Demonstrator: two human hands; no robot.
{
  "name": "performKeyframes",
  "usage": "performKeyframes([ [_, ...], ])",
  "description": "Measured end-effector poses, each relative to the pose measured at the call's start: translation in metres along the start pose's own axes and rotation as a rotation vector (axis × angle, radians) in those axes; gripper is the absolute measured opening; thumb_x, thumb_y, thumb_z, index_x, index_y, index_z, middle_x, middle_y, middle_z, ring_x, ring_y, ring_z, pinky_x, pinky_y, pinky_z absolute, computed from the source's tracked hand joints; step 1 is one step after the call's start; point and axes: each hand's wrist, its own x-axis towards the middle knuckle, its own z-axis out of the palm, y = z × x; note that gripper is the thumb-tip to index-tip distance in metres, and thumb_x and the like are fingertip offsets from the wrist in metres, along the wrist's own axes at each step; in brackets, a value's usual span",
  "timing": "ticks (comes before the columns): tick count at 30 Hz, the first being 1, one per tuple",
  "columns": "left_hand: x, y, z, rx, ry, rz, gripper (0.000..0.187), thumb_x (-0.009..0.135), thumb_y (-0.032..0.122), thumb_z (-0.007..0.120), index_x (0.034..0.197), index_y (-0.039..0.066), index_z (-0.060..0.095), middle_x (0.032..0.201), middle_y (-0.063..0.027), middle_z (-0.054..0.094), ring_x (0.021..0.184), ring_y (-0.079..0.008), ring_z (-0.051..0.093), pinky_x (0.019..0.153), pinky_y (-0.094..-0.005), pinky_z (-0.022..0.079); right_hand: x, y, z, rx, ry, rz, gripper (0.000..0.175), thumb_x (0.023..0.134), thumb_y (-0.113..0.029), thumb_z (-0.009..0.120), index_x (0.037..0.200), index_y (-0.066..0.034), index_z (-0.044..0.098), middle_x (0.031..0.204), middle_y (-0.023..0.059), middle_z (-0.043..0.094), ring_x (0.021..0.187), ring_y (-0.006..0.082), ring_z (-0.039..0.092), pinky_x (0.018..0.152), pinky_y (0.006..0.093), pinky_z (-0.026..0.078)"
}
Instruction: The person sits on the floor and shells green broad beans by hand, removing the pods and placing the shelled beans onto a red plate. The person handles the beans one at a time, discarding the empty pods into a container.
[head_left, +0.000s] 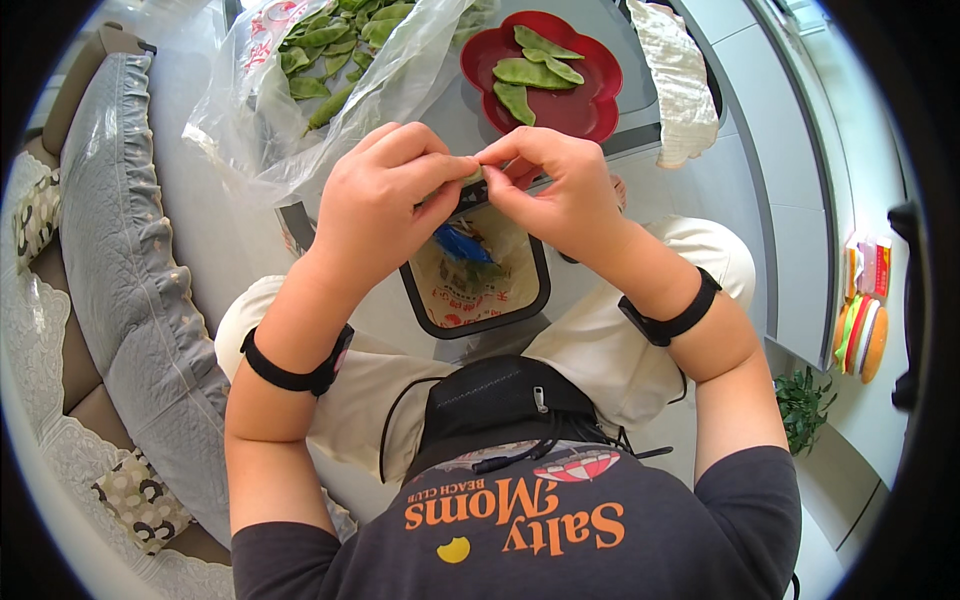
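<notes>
My left hand (390, 191) and my right hand (559, 184) meet above a lined trash bin (487, 304). Between their fingertips is a small green piece of bean pod (474, 177), mostly hidden by the fingers. Beyond my right hand, a red flower-shaped plate (592, 112) holds several flat green bean pods (532, 73). Past my left hand lies an open clear plastic bag (232, 142) with many green pods (330, 41) inside. A blue wrapper (463, 244) and other scraps lie in the bin.
The plate and bag rest on a grey glass-topped table (630, 45). A cream cloth (679, 82) hangs over its right edge. A sofa with a grey quilted cover (127, 225) stands at the left. A pale cabinet (787, 172) and a green plant (802, 409) are at the right.
</notes>
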Motion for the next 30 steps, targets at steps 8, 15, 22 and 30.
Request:
performKeyframes([
  [8,0.0,0.008,0.006,-0.08,0.087,-0.071,0.019,0.073,-0.001,0.078,0.089,0.01,0.078,0.077,-0.0024,0.062,0.069,-0.0207,0.062,0.06,-0.0319,0.05,0.0,0.0,0.006,0.156,0.114,0.101,0.007,0.086,-0.003,0.071,0.087,0.0027,0.068,0.08,0.0062,0.075,0.074,0.0085,0.072,0.069,0.0241,0.058],
  [15,0.0,0.006,0.009,-0.125,0.133,-0.052,0.025,0.073,-0.004,0.078,0.093,0.01,0.08,0.077,-0.0039,0.062,0.066,-0.0192,0.061,0.058,-0.0298,0.049,0.0,0.003,0.0,0.42,0.101,0.243,0.005,0.093,0.004,0.064,0.096,0.0032,0.068,0.097,0.0112,0.075,0.089,0.0125,0.073,0.081,0.0254,0.06],
  [22,0.0,0.005,0.009,-0.22,0.071,-0.245,0.025,0.075,-0.005,0.078,0.097,0.008,0.081,0.083,-0.006,0.067,0.073,-0.0164,0.067,0.063,-0.0265,0.053,0.002,0.001,-0.007,0.467,0.086,0.259,0.004,0.093,0.0,0.066,0.094,0.0032,0.068,0.094,0.0101,0.075,0.088,0.014,0.074,0.08,0.0257,0.06],
  [30,-0.005,-0.011,0.006,-0.945,0.16,-0.672,0.017,0.095,0.005,0.073,0.111,0.002,0.068,0.099,-0.0008,0.071,0.088,-0.0103,0.068,0.081,-0.0258,0.056,0.004,0.006,-0.015,0.567,0.071,0.371,0.008,0.098,-0.007,0.062,0.101,-0.0001,0.065,0.102,0.0131,0.074,0.09,0.0194,0.075,0.08,0.0285,0.061],
])
